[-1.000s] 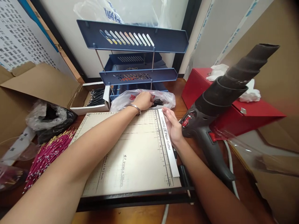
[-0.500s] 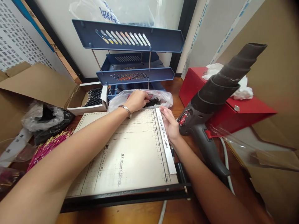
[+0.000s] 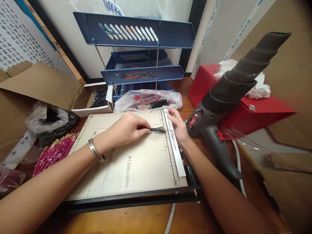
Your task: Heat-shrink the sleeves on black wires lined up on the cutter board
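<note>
The left hand (image 3: 126,130) clamps a bundle of black wires (image 3: 158,129) between thumb and fingers, its free ends pointing right over the gridded board of the paper cutter (image 3: 146,162), near the white strip (image 3: 175,148). The right hand (image 3: 179,128) rests at that strip, fingers slightly curled; whether they grip it cannot be told. A firm pinch near the ends should keep the wires parallel and their tips even, with the right fingertips best kept off the cutter's edge.
</note>
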`<state>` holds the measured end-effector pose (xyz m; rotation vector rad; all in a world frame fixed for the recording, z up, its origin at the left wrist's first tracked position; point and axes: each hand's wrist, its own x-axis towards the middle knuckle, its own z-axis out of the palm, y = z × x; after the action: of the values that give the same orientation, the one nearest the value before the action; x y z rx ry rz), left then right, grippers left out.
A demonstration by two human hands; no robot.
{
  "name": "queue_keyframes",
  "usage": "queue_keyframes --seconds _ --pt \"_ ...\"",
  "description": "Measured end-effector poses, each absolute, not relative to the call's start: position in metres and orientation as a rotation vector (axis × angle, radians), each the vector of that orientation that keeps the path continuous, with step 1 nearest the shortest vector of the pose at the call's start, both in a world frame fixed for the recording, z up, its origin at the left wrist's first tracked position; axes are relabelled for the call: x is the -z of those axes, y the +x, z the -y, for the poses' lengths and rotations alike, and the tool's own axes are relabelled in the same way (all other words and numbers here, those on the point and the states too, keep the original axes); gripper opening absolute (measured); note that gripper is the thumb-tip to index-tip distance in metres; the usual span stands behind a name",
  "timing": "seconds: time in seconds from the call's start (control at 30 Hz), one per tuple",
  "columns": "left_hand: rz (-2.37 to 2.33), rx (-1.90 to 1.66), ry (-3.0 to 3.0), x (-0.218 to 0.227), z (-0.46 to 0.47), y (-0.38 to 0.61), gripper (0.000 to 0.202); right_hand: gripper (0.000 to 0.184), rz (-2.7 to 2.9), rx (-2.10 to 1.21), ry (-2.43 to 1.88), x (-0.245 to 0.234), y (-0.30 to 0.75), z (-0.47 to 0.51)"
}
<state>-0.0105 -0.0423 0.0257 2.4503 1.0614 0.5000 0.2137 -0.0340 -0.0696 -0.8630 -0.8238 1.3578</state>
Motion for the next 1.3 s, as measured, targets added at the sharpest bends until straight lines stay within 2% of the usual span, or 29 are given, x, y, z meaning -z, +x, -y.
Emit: queue_keyframes --seconds 0.3,0.8,1.3 --pt "-1.114 -0.407 2.341 -0.023 0.04 -0.004 0.016 0.055 0.903 -1.358 -0.877 0.065 0.215 0.035" --pt "-1.215 -0.63 2.321 0.0 0.047 0.003 0.018 0.064 1.023 -1.425 -0.872 0.061 0.221 0.036" --pt "-1.188 -0.624 2.345 0.0 0.048 0.0 0.012 0.071 1.097 -1.458 -0.883 0.06 0.227 0.035"
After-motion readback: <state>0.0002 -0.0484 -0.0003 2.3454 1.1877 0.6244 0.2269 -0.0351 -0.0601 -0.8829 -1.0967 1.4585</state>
